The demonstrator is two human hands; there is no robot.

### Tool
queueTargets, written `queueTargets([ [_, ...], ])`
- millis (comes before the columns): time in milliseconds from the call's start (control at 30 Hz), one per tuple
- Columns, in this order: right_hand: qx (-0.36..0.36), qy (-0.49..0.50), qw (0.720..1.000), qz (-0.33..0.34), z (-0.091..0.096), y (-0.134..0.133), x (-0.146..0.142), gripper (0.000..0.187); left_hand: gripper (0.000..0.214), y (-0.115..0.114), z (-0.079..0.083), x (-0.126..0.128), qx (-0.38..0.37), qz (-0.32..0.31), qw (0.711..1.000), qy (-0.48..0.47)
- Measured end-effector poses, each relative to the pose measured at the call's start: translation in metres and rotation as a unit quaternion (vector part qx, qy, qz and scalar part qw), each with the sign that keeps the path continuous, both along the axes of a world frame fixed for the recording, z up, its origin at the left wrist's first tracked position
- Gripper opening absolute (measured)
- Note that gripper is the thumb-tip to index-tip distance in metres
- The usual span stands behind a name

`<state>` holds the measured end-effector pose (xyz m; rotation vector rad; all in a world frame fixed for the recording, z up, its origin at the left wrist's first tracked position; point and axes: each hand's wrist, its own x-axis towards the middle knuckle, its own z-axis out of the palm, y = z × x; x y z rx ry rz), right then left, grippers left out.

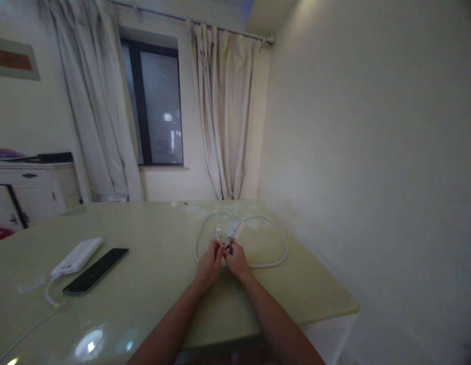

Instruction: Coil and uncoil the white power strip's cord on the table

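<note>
On the worktop [152, 228], 1 loop of white cord [285, 243] already lies left of the power strip [234, 229], framing the plug [218, 231]. Nearer than the strip, your left hand [209, 261] and right hand [237, 260] pinch cord in narrow grips, seemingly unfinished. Another loop lies right.

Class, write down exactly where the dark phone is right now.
In the head view, the phone lies on the left part of the table, beside the white block, well left of the left hand.
</note>
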<state>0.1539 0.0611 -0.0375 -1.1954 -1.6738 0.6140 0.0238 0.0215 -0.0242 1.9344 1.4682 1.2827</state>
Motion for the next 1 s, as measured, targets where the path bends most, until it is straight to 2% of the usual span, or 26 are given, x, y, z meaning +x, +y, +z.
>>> queueTargets([
  [100, 0.005, 0.059, 0.998, 0.027, 0.001, 0.000, -0.001, 0.041, 0.044, 0.002, 0.003, -0.001, -0.029, 0.052, 0.997, 0.058],
  [233, 0.017, 0.151, 0.982, 0.110, 0.006, -0.003, 0.001, 0.043, 0.061, 0.002, 0.002, -0.005, -0.060, 0.021, 0.993, 0.097],
  [333, 0.022, 0.183, 0.973, 0.141, 0.013, -0.010, 0.002, 0.042, 0.067, 0.000, 0.002, -0.007, -0.069, 0.014, 0.994, 0.087],
  [500, -0.001, 0.186, 0.969, 0.164, 0.018, -0.019, -0.004, 0.055, 0.073, -0.005, 0.005, -0.010, -0.053, 0.006, 0.999, 0.009],
  [633, -0.008, 0.175, 0.975, 0.137, 0.015, -0.015, -0.006, 0.066, 0.079, -0.007, 0.008, -0.010, -0.027, -0.030, 0.999, -0.024],
  [800, -0.025, 0.131, 0.989, 0.058, 0.014, -0.010, -0.003, 0.079, 0.087, 0.000, 0.005, -0.012, 0.057, -0.013, 0.998, 0.005],
  [1000, -0.053, 0.093, 0.992, 0.064, 0.022, -0.015, 0.003, 0.083, 0.067, 0.002, 0.005, -0.016, 0.080, -0.023, 0.996, 0.044],
])
